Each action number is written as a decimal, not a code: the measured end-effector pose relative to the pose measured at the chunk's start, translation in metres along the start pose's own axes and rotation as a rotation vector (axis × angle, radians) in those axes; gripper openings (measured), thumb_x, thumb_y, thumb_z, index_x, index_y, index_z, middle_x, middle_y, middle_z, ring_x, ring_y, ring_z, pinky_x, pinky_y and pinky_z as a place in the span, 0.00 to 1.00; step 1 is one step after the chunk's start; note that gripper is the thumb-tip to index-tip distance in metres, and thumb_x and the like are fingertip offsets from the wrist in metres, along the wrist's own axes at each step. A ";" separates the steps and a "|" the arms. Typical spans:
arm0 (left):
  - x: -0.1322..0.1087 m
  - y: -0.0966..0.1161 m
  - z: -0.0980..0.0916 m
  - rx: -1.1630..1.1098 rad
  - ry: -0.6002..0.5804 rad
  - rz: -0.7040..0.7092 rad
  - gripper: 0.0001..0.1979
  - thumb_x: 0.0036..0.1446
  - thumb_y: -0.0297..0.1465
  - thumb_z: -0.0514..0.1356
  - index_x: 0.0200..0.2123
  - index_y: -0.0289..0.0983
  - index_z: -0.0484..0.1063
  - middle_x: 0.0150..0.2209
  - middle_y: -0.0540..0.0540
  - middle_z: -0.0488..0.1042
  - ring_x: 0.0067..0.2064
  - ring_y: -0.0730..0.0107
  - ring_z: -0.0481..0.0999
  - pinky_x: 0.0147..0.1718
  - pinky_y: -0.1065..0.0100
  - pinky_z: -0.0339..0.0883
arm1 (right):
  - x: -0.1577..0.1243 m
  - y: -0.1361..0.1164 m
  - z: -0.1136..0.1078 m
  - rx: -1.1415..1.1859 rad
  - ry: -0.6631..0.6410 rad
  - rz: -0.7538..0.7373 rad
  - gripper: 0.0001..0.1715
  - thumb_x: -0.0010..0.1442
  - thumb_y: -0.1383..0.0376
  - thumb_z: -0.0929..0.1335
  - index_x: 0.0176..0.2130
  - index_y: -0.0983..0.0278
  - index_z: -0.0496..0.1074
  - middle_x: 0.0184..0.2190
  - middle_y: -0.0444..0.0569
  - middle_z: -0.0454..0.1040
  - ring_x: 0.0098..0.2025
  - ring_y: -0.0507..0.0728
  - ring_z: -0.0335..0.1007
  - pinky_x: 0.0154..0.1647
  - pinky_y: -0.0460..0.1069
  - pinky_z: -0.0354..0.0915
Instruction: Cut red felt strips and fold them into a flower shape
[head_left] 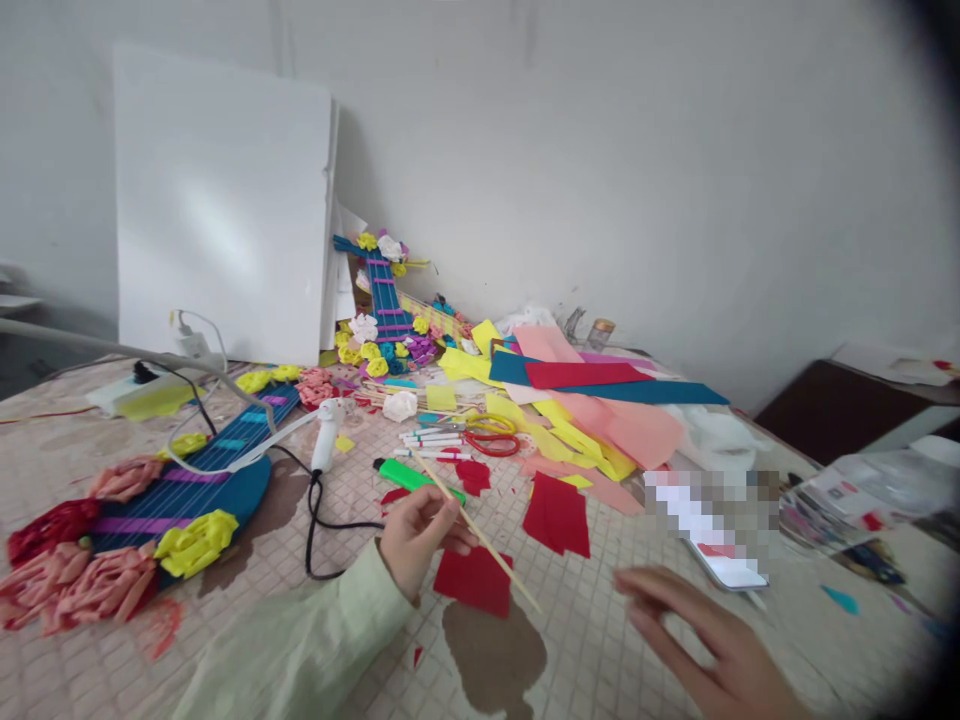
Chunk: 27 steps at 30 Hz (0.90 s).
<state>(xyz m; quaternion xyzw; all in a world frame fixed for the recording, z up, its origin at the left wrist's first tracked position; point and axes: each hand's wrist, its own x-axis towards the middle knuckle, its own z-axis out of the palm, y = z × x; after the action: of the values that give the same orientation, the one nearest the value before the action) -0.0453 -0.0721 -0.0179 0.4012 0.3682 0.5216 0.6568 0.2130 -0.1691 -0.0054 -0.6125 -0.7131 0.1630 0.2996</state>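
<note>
Evidently, ruffled flowers [196, 544] already adorn the blue guitar-shaped piece [251, 490] on the counter [589, 655], while red paper pieces [555, 514] lie flat and unshaped; work with the thin stick [493, 547] looks barely begun, as it is bare. The left hand [420, 538] pinches that stick between thumb and fingers, slanting over a red piece. The right hand's [694, 630] fingers are parted, apparently holding nothing.

1. The room is fairly bright, with soft, pale light.
2. A white glow shines on the big board [217, 220].
3. A faint grey shadow sits on the wall [600, 150] beside it.
4. The right grip [724, 645] looks a bit blurry.
5. Little squares hide part of the phone [727, 568].
6. Fuzzy black fills the right corners.
</note>
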 end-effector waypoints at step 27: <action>0.003 -0.012 -0.020 1.322 -0.177 0.435 0.11 0.46 0.28 0.52 0.34 0.37 0.69 0.34 0.44 0.73 0.38 0.59 0.69 0.37 0.57 0.58 | 0.179 -0.001 0.102 0.054 0.121 -0.300 0.10 0.52 0.69 0.62 0.34 0.64 0.71 0.33 0.50 0.72 0.36 0.56 0.66 0.39 0.51 0.62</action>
<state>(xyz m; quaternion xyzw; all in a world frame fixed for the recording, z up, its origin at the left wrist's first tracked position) -0.0576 -0.0682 -0.0374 0.8221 0.4646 0.2733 0.1835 0.1353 0.0185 -0.0420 -0.4996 -0.7726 0.0984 0.3791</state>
